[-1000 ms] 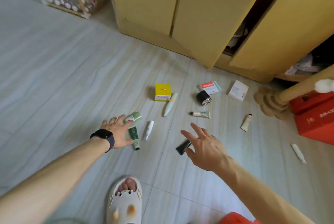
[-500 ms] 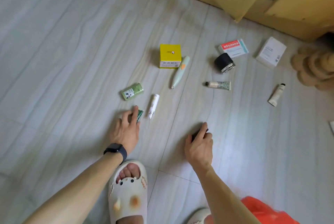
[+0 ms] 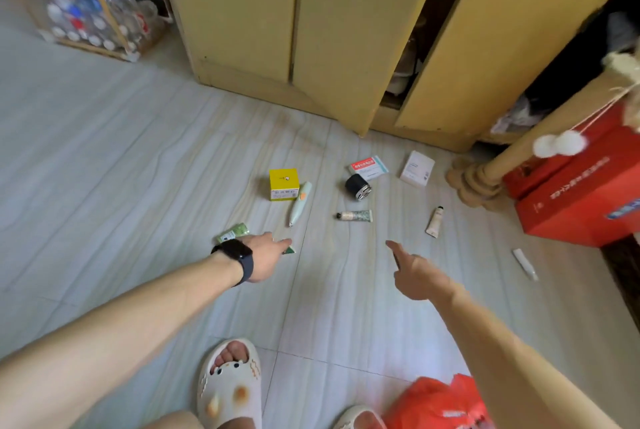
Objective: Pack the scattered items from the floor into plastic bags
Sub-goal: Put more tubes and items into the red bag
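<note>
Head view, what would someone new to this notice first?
Two bare arms reach out over a pale floor: the left hand, with a black wristband, holds a green tube, and the right hand holds a small dark item. Beyond them the bright yellow box stands out at centre, a black jar to its right. An orange-red plastic bag sits at the bottom right.

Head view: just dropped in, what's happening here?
A person is collecting small toiletries off the floor. The left hand grips a green tube; the right hand pinches a dark item. A yellow box, a black jar and a speckled tube lie unpacked. A red plastic bag sits at the near edge.
</note>
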`<state>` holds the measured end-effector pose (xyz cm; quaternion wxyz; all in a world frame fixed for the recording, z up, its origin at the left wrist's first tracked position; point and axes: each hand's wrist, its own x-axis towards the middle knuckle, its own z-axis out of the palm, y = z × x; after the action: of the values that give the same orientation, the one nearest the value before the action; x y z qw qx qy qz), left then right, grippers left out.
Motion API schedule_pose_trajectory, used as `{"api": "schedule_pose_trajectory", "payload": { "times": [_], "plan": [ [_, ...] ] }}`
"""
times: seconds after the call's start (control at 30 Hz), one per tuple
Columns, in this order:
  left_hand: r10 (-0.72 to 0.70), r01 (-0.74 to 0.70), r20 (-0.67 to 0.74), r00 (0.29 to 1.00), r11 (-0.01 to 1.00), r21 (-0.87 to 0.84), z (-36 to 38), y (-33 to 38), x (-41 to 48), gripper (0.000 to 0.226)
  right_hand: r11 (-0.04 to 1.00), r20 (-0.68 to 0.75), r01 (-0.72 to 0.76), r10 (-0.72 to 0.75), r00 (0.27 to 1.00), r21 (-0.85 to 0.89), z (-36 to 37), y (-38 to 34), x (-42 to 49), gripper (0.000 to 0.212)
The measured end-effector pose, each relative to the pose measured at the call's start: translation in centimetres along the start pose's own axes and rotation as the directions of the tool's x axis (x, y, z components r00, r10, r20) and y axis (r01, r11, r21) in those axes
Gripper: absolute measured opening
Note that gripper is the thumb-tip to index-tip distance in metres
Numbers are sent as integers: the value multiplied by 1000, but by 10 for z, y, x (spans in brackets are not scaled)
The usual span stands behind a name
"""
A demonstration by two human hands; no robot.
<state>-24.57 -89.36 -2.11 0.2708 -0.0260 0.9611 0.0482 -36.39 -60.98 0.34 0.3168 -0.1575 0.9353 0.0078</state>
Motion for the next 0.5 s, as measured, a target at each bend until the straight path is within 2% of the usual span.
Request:
{"api": "schedule_pose_trajectory", "payload": {
  "times": [0.13,0.27,0.37,0.43,0.5],
  "plan": [
    [151,-141,-201,968,988,62,-80,65,-18,54,998,-232,32,-20,973,50,-52,47,-55,67],
    [323,-329,-292,900,944,27,-111,153,-31,48,945,-354,98,19,935,312,-53,91,-140,64],
    [460,-471,-244,854,882,14,-92,223,-34,45,818,-426,150,124,896,555,-4,122,-204,58],
    [547,-563,-221,808,826,-16,-72,266,-37,45,712,-410,133,232,882,689,45,140,-234,57],
    [605,-615,-128,786,787,-47,-39,305,-42,45,596,-355,93,340,871,798,99,161,-254,58]
  ]
}}
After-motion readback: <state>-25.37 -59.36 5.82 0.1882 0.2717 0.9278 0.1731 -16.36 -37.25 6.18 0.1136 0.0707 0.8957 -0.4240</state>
